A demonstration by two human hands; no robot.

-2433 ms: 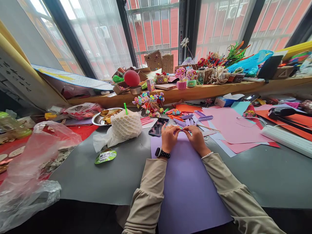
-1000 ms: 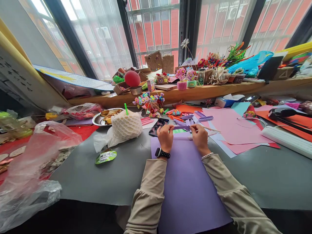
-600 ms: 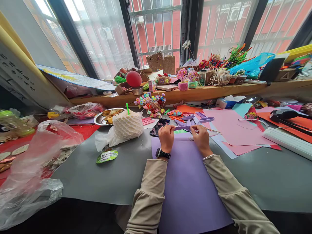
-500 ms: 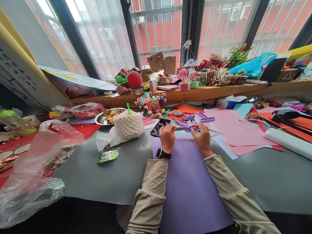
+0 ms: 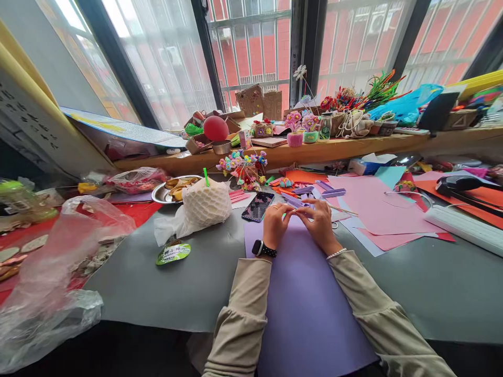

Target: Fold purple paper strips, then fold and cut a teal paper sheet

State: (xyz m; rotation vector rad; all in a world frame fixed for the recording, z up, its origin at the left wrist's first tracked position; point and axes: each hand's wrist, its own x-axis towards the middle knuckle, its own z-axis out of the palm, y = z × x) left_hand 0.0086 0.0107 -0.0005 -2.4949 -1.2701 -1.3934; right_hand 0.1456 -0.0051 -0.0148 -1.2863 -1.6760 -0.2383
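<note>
My left hand [image 5: 276, 225], with a black watch on its wrist, is closed in a pinch. Its fingertips meet those of my right hand [image 5: 319, 224], which is pinched as well. Between them is a narrow purple paper strip, mostly hidden now by the fingers. Under both hands lies a large purple paper sheet [image 5: 310, 303]. Just beyond the fingers, several folded purple paper strips [image 5: 333, 192] are piled loosely. A dark phone [image 5: 257, 207] rests left of my left hand.
To the left stand a wrapped coconut [image 5: 206, 204] with a green straw and a metal plate [image 5: 157, 195]. Pink paper sheets [image 5: 377, 204] and a white power strip [image 5: 463, 228] lie to the right. Crafts crowd the wooden sill [image 5: 165, 163]. A plastic bag [image 5: 43, 272] covers the left edge.
My hands have come together from a small gap, so their fingertips now meet. The purple strip, stretched between them before, is largely covered by the fingers.
</note>
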